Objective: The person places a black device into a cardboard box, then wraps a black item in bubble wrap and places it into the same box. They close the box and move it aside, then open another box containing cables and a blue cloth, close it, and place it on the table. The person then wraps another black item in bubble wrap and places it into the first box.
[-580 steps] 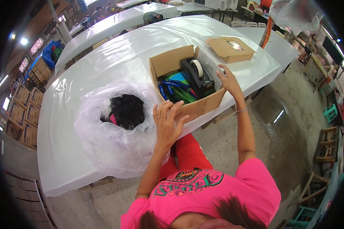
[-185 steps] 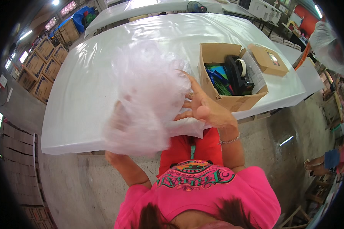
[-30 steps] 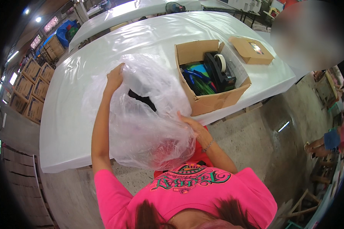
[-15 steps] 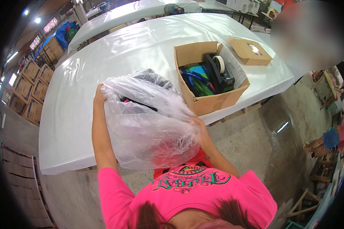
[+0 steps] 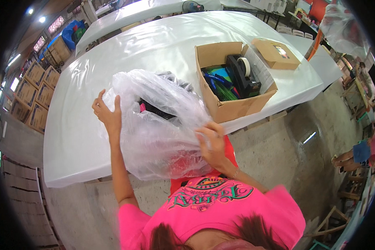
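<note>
A large clear plastic bag (image 5: 158, 141) lies crumpled over the near edge of the white-covered table, its mouth partly spread. Through the gap a black item (image 5: 156, 109) with a bit of pink shows; its kind is hidden. At the bag's left side, my left hand (image 5: 107, 111) has its fingers spread and thumb raised, gripping nothing. My right hand (image 5: 212, 143) is at the bag's right side, its bent fingers against the plastic; motion blurs them, so a grip cannot be made out.
An open cardboard box (image 5: 237, 109) stands right of the bag, holding a black tape dispenser (image 5: 242, 77) and colourful items. Behind it lies a flat brown carton (image 5: 275, 56). White sheeting covers the table (image 5: 83, 137). Stacked cartons (image 5: 29, 91) stand at far left; a person is at far right.
My left hand has let go of the bag's left edge and spread its fingers. The right hand has shifted slightly left and nearer me. The bag's opening looks wider around the black item.
</note>
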`<control>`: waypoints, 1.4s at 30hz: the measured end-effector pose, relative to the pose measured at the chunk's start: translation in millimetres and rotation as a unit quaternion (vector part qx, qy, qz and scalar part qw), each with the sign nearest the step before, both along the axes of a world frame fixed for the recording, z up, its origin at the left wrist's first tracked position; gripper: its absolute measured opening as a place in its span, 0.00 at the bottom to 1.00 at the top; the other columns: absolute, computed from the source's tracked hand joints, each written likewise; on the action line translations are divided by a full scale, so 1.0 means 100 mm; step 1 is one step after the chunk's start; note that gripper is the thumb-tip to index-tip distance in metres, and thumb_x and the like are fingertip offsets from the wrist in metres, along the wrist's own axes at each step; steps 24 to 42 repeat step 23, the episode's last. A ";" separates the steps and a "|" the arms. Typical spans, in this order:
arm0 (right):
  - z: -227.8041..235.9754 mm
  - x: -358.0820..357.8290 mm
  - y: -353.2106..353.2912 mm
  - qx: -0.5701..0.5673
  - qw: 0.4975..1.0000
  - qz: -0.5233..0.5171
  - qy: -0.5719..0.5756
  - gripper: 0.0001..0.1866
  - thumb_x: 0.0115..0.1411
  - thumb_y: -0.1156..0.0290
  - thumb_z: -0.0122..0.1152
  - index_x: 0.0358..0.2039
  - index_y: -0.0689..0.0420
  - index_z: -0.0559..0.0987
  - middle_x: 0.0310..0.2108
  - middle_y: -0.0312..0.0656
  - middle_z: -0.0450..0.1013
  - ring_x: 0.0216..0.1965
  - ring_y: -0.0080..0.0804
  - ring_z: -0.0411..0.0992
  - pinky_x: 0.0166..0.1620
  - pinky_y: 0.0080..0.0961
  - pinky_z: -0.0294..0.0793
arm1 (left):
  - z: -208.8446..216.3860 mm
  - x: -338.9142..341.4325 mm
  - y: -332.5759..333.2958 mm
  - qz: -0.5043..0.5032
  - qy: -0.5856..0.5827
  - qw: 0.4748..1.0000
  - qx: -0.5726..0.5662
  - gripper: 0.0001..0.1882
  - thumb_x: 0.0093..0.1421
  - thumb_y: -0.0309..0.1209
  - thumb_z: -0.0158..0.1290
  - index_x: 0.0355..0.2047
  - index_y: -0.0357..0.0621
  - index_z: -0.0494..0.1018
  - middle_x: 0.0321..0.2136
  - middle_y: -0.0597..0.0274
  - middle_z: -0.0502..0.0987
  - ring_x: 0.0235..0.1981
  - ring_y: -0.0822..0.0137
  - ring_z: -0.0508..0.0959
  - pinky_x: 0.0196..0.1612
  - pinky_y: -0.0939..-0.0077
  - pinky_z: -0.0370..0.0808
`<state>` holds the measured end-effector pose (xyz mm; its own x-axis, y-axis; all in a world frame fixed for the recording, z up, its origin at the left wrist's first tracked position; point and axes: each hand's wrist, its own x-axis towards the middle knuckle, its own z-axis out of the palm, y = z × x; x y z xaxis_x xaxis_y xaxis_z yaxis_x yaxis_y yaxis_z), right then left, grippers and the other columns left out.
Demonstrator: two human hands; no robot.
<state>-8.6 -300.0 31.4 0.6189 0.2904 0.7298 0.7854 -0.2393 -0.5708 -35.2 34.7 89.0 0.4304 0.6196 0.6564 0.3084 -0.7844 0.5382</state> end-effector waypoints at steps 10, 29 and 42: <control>0.18 0.81 1.36 -0.173 0.984 -0.029 0.025 0.26 0.55 0.73 0.59 0.56 0.44 0.71 0.61 0.50 0.58 0.61 0.53 0.56 0.59 0.57 0.52 | -0.37 -0.22 -0.86 0.006 0.128 0.985 -0.119 0.27 0.57 0.44 0.56 0.55 0.54 0.64 0.55 0.50 0.60 0.57 0.49 0.61 0.56 0.50 0.61; -0.14 1.65 1.30 -0.229 0.936 -0.073 0.257 0.26 0.51 0.78 0.53 0.52 0.44 0.73 0.65 0.53 0.52 0.59 0.57 0.58 0.56 0.51 0.62 | -1.06 -0.90 -0.06 -0.155 -0.079 0.893 -0.414 0.31 0.51 0.22 0.49 0.58 0.51 0.64 0.53 0.59 0.68 0.57 0.62 0.65 0.66 0.69 0.53; -0.14 1.65 1.30 -0.229 0.936 -0.073 0.257 0.26 0.51 0.78 0.53 0.52 0.44 0.73 0.65 0.53 0.52 0.59 0.57 0.58 0.56 0.51 0.62 | -1.06 -0.90 -0.06 -0.155 -0.079 0.893 -0.414 0.31 0.51 0.22 0.49 0.58 0.51 0.64 0.53 0.59 0.68 0.57 0.62 0.65 0.66 0.69 0.53</control>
